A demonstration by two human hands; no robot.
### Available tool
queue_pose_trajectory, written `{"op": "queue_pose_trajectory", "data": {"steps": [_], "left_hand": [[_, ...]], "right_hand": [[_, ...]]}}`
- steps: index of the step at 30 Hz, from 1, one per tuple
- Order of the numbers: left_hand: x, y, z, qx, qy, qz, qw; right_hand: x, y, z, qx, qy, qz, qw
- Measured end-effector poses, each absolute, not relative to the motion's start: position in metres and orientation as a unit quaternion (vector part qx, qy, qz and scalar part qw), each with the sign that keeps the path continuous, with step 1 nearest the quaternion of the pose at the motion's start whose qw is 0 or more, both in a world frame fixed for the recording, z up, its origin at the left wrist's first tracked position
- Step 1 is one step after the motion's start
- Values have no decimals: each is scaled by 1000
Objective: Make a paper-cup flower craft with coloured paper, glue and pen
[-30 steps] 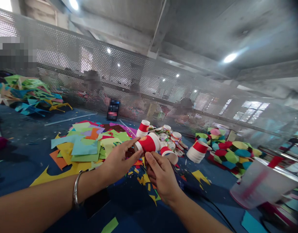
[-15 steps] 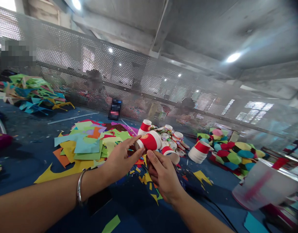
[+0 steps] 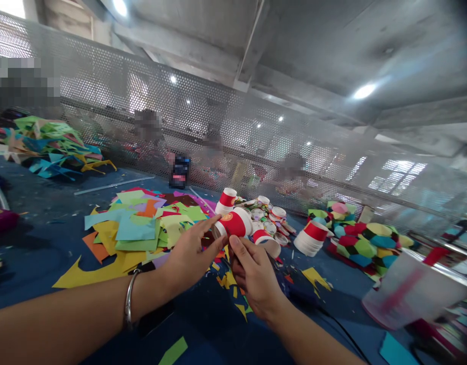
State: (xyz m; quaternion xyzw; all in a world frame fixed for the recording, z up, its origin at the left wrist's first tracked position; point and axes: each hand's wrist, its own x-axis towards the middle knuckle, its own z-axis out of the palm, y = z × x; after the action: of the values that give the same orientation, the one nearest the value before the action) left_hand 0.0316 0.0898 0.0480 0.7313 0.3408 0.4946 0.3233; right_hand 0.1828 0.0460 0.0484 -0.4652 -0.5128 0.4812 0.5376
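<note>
A red-and-white paper cup [image 3: 239,221] lies tilted on its side between my two hands, a gold emblem on its red band. My left hand [image 3: 190,252], with a silver bangle at the wrist, grips the cup's left end between thumb and fingers. At the cup's lower edge, the thumb and curled fingers of my right hand [image 3: 256,271] are pinched together; whether something small is between them is hidden. Just behind stands another red-and-white cup [image 3: 226,198]. One more cup [image 3: 267,243] lies right of the held one, in front of a heap of small round pieces [image 3: 269,223].
Coloured paper sheets [image 3: 137,225] are piled left of my hands. A stack of cups [image 3: 312,238], colourful patchwork shapes [image 3: 364,241] and a translucent tub [image 3: 412,289] stand to the right. Cut paper [image 3: 53,144] is heaped far left. A perforated metal screen [image 3: 233,126] closes the back.
My left wrist and forearm have shifted slightly to the right. Both hands keep nearly the same place at the cup, which has barely moved.
</note>
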Motion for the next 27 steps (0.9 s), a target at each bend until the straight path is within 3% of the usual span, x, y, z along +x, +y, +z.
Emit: {"op": "queue_pose_trajectory", "data": {"steps": [11,19,27], "left_hand": [[30,98,43,680,302,531,406],[38,94,48,516,243,519,636],[35,100,44,567,257,541,566]], "right_hand": [[184,51,48,-452,-516,493,535],[187,52,49,-452,-526,480,537],[188,54,46,-445,-532,482,535]]}}
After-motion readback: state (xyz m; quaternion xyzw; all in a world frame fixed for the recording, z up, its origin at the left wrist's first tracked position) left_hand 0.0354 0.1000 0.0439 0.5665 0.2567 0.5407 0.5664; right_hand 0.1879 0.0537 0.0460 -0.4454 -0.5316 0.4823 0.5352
